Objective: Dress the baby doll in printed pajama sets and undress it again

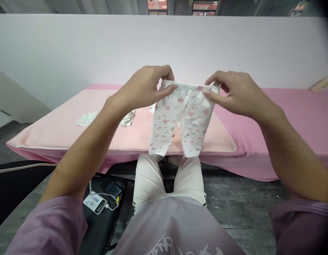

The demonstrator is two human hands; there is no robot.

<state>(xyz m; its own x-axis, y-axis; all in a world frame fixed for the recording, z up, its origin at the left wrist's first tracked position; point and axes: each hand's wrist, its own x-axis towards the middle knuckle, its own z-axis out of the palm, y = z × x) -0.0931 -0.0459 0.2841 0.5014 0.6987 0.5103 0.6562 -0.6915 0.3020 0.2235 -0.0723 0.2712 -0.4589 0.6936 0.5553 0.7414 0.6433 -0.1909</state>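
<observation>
A pair of small white baby pants (166, 122) with a pink animal print hangs upright by its waistband in front of me. My left hand (153, 86) pinches the waistband at its left corner, thumb in front and fingers behind. At the right corner my right hand (231, 92) grips it the same way. The two legs of the pants dangle apart, their cuffs near the front edge of the pink mat (126, 140). Behind my left forearm, folded white cloth (128, 119) lies on the mat, partly hidden. A bit of white fabric shows behind the pants.
The mat lies on a table with a pink cover (259, 134), against a white partition (164, 49). A beige object (322, 84) sits at the far right. To my lower left, a black chair (100, 226) carries a power bank (95, 202), a cable and a phone (110, 187).
</observation>
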